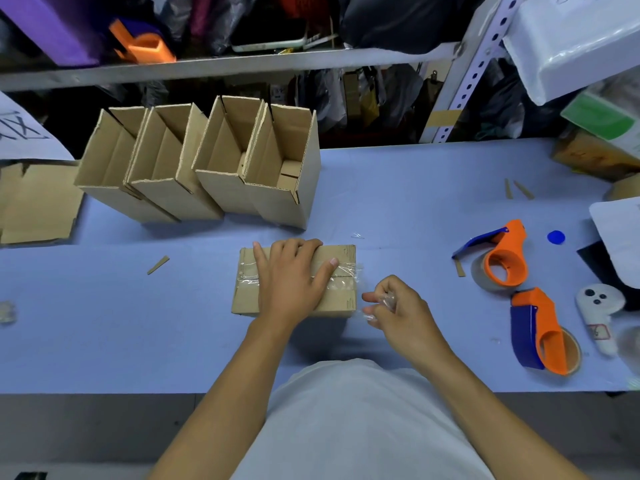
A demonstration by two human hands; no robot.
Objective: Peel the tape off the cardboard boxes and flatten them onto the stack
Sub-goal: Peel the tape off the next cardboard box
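4 open boxes block the back; 2 tape dispensers crowd right.

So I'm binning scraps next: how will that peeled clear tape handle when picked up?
Probably floppy and near weightless: the clear tape is crumpled in the right hand. Likely clingy too, since a strip sticks to the taped box.
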